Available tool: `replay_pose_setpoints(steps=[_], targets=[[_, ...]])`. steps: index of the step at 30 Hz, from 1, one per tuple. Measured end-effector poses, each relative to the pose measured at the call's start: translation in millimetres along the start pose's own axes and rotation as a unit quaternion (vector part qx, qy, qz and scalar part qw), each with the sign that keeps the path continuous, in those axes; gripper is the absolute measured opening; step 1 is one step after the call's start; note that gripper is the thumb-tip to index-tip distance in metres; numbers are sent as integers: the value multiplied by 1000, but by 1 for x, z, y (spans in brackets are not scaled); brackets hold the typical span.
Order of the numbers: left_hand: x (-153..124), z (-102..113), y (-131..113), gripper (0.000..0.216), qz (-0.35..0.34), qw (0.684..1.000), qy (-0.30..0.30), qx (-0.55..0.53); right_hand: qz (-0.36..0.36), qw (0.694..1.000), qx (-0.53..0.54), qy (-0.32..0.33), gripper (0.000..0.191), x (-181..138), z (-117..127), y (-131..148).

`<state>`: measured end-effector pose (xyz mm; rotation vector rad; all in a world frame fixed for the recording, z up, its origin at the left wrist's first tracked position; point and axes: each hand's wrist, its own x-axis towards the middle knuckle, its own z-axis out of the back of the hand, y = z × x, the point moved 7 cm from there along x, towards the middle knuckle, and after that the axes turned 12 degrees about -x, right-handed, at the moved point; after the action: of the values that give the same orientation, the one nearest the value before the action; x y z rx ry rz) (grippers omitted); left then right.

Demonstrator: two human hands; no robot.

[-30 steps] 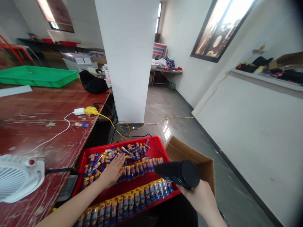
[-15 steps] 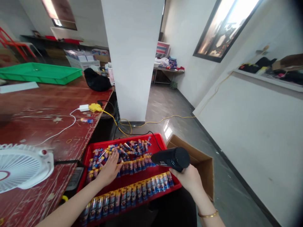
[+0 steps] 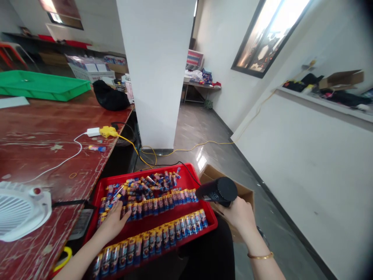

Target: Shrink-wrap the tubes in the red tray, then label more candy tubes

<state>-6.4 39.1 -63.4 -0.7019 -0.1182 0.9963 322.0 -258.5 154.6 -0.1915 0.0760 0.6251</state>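
Moved left hand point(image 3: 114, 222) leftward along red tray point(image 3: 190, 171) since earlier frame, with fingers point(image 3: 117, 208) spread at left end of back row of wrapped tubes point(image 3: 161, 205), gripping black tool point(image 3: 217, 189) in right hand point(image 3: 239, 213) near row's right end.

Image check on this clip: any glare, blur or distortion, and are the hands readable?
Head view: the upper-right window is washed out towards its top; glare patches shine on the floor; the top-right corner darkens; uprights lean, as through a wide lens; print on the small tubes is too soft to read; the left hand and right hand read clearly.
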Motion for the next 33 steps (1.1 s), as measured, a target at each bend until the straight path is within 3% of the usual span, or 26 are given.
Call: replay_pose_setpoints(steps=[5, 9, 14, 18, 22, 25, 28, 33], targets=[[-11, 2, 9, 83, 22, 1000, 1, -5, 27, 1000, -11, -3, 28, 3, 4, 17], [-16, 2, 13, 74, 32, 999, -15, -2, 31, 998, 54, 13, 32, 6, 0, 28], [-35, 12, 18, 66, 23, 999, -36, 16, 24, 999, 18, 19, 33, 3, -7, 34], [-41, 11, -2, 57, -39, 999, -25, 24, 87, 988, 129, 20, 30, 0, -15, 68], [-24, -8, -42, 58, -115, 993, 12, 35, 105, 982, 157, 19, 31, -2, -17, 90], [-8, -31, -73, 80, -186, 980, 46, 49, 96, 986, 136, 24, 29, -3, -18, 79], [3, -60, -94, 92, -266, 957, 97, 61, 46, 991, 126, -1, 30, -5, -16, 45], [10, -90, -95, 65, -329, 932, 124, 84, 7, 979, 202, -23, 35, -12, -20, 0]])
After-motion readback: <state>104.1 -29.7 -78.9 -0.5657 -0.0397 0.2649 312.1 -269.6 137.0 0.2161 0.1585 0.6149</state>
